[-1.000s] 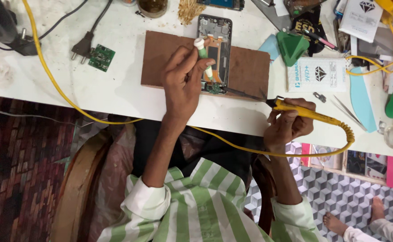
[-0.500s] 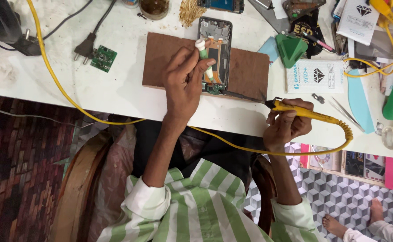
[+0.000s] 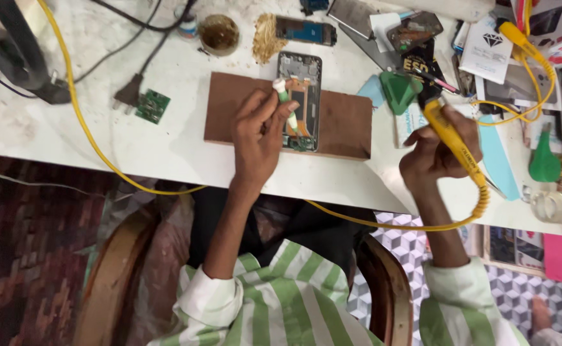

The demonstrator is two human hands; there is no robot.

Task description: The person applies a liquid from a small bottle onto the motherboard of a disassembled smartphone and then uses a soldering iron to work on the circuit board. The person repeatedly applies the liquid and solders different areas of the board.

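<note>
Left hand (image 3: 258,138) pinches a small green-and-white tube (image 3: 285,102) in its fingers, tip down on the opened phone (image 3: 300,96) lying on the brown board (image 3: 345,125) just beyond. To the right, the right hand (image 3: 436,157) has its fingers wrapped round a yellow soldering iron (image 3: 451,134), raised over the counter (image 3: 185,154).

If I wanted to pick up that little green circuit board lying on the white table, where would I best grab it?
Pinch the small green circuit board by two opposite edges, coming straight down from above. It lies flat on the white table, so only its thin edges offer a hold. Its lower right sides look free; the black plug sits close at its upper left, so avoid that corner.
</note>
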